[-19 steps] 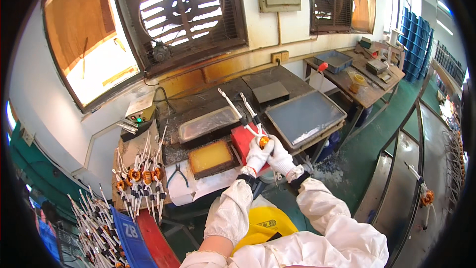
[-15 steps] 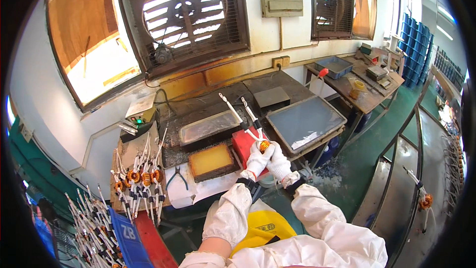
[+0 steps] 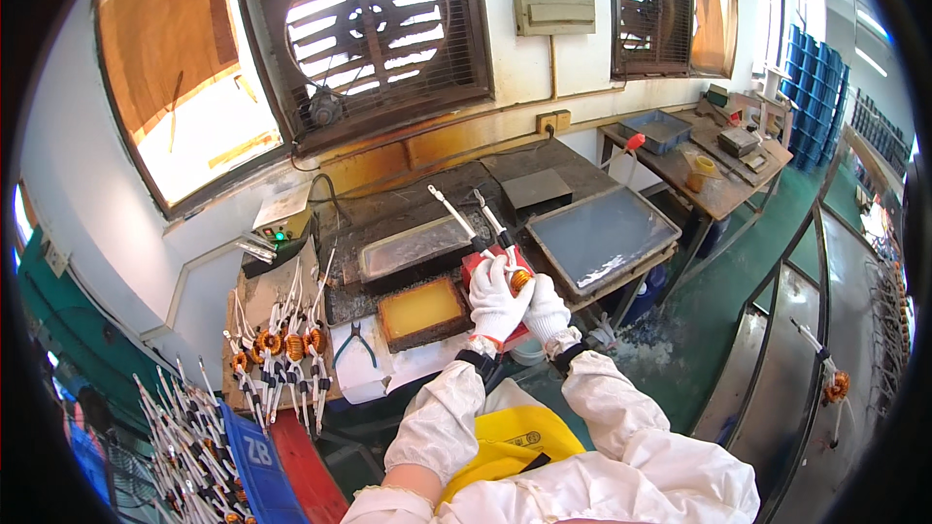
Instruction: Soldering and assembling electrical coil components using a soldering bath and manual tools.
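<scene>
In front of me I hold a toroidal coil (image 3: 520, 281) wound with copper wire, its two white-sleeved leads with black bands and metal end lugs pointing up and away to the left. My left hand (image 3: 497, 299), in a white glove, is closed round the coil's left side and the base of the leads. Gloved too, my right hand (image 3: 549, 314) grips it from the right and below; its fingertips are partly hidden. Behind the hands is a red block (image 3: 474, 264), mostly covered by them. Left of it sits a dark-rimmed pot of yellowish material (image 3: 422, 311).
Pliers (image 3: 356, 342) lie on white paper. Several similar coils (image 3: 293, 347) rest on a board at left, more in a blue bin (image 3: 254, 454). A grey-filled tray (image 3: 602, 238) stands right, a rectangular tray (image 3: 413, 250) behind the pot. One coil (image 3: 836, 387) lies on the metal rack.
My left hand has shifted up over the coil toward the base of the leads, its fingers more extended. The coil stays in both hands. The view has shifted slightly.
</scene>
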`<control>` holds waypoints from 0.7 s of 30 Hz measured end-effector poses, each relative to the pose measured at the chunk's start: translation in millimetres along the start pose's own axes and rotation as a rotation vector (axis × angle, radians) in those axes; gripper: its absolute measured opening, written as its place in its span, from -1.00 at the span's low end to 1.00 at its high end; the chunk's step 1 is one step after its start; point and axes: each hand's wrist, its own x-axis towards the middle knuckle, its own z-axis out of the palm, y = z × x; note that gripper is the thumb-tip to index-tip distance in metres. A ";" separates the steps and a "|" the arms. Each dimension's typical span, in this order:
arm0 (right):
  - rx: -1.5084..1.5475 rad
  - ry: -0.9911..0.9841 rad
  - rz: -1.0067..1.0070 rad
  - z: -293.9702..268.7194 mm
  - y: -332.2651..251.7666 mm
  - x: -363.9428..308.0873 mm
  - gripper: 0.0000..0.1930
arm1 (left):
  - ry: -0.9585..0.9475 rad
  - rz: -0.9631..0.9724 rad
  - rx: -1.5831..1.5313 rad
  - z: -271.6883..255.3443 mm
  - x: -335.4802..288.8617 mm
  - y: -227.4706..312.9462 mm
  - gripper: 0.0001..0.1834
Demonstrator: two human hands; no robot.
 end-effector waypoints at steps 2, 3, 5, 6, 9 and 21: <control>0.010 0.001 0.009 -1.6 0.4 2.1 -0.61 | -0.148 -0.037 0.101 -7.8 5.9 6.2 -0.36; 0.009 0.004 0.068 -4.0 -6.2 1.4 -0.59 | -0.101 -0.020 0.115 -10.2 6.7 8.0 -0.50; 0.019 -0.018 0.183 -11.9 -18.4 2.3 -0.57 | -0.118 0.048 0.044 -14.8 13.4 -6.5 -0.54; 0.021 -0.012 0.183 -14.4 -18.0 6.3 -0.57 | -0.142 0.117 -0.037 -16.2 16.3 -10.2 -0.57; 0.030 -0.046 0.247 -19.7 -11.4 12.8 -0.56 | -0.008 0.353 0.050 -25.3 39.2 7.1 -0.67; 0.030 -0.035 0.206 -16.4 -10.5 9.3 -0.55 | -0.351 0.563 0.548 9.5 42.7 -14.6 -0.52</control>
